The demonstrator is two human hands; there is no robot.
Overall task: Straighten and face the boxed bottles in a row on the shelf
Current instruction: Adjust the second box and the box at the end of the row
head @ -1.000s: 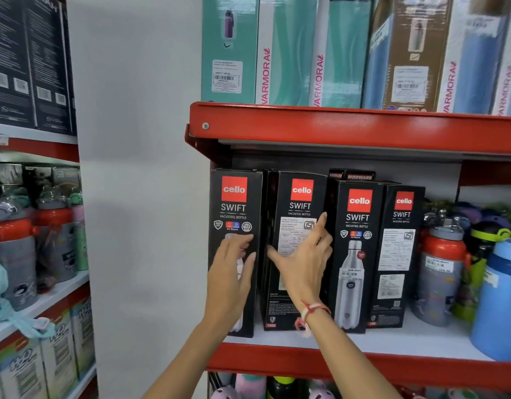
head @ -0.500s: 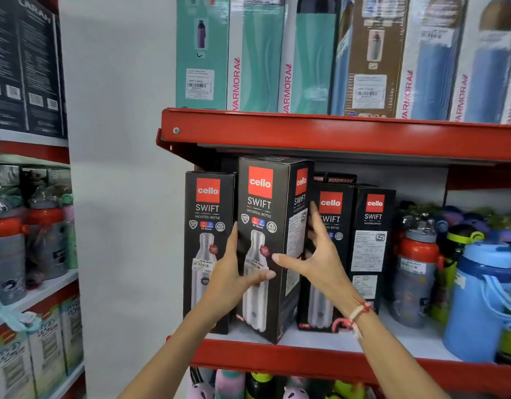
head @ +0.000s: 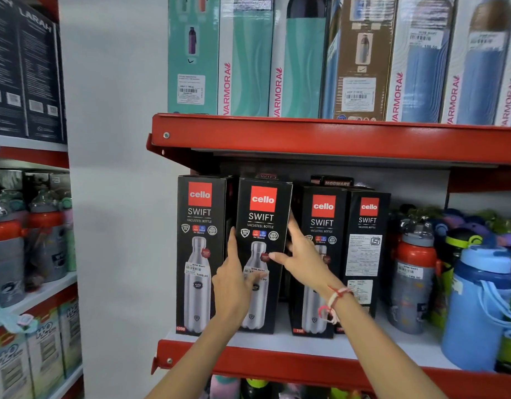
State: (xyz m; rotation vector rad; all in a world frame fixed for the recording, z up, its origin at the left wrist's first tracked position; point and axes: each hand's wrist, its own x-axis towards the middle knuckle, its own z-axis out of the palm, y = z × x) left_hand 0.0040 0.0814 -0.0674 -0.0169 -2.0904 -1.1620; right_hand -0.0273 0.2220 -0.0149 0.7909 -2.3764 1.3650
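Black boxes [head: 261, 254] are showing red logo squares, white lettering and silver bottle pictures. The shelf edge [head: 335, 138] is glowing red. Above, teal [head: 245, 59], brown [head: 361, 61] and blue-and-white [head: 421, 64] cartons are lining up. A red-and-white thread band [head: 335, 300] is circling the right wrist. A blue jug [head: 476, 309] is sitting beside grey, red-capped bottles [head: 411, 272].

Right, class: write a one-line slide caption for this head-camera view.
Both hands, left hand and right hand, grip the second Cello Swift box, front-facing on the red shelf.
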